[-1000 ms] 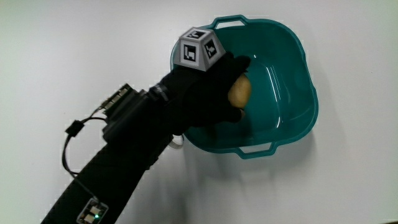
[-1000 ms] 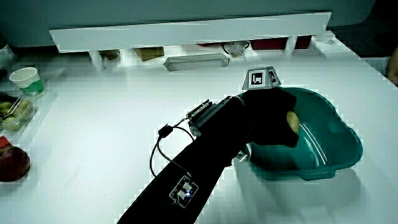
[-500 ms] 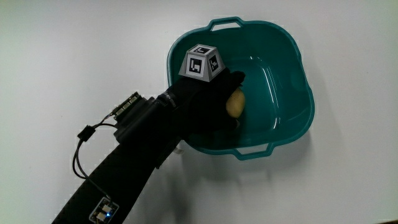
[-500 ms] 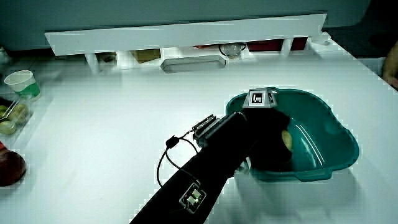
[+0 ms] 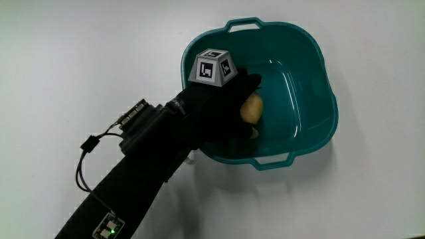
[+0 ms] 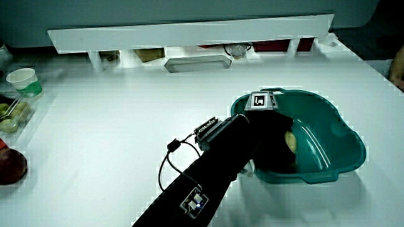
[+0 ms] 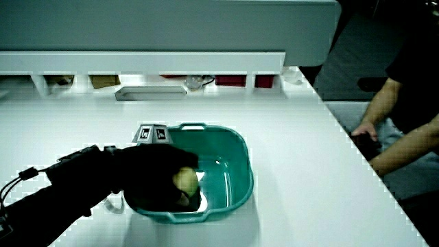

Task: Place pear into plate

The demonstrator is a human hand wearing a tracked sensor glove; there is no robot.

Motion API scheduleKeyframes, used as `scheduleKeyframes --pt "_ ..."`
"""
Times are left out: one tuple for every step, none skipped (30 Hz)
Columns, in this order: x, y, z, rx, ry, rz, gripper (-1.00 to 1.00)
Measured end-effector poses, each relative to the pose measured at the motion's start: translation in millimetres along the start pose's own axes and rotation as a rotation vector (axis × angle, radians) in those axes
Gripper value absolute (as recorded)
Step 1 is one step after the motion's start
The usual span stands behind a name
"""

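A teal plastic basin with two handles (image 5: 312, 99) (image 6: 341, 142) (image 7: 233, 165) stands on the white table; it is the only dish-like thing here. The gloved hand (image 5: 232, 113) (image 6: 274, 142) (image 7: 161, 180) reaches down inside it, low over the basin's floor. Its fingers are curled around a yellowish pear (image 5: 250, 109) (image 6: 291, 141) (image 7: 185, 180), which shows between thumb and fingers. The patterned cube (image 5: 211, 67) sits on the back of the hand, above the basin's rim.
In a side view, a paper cup (image 6: 20, 81), a container of green fruit (image 6: 12, 113) and a red fruit (image 6: 9, 167) lie at the table's edge, away from the basin. A low white partition (image 6: 189, 34) (image 7: 137, 65) with compartments runs along the table.
The hand with the pear has sunk lower into the basin over the last second; since half a second ago it has hardly moved.
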Motion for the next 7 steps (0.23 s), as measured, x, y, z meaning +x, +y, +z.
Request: scheduleKeyframes --pt "0.3 -3 1.5 0.006 -0.007 -0.006 -0.2" --pt "1.1 -6 3.2 0.012 -0.008 -0.002 -0.27" --pt "2.4 -9 5.3 0.01 -0.012 -0.007 -0.33" --pt "2.5 -11 6.6 0.024 -0.006 -0.027 -0.4" --pt "2.4 -15 8.1 0.029 -0.017 -0.034 -0.47" --pt "2.2 -19 9.6 0.036 -0.017 -0.038 -0.53" --pt "0.3 -20 10.5 0.047 -0.018 -0.068 -0.6"
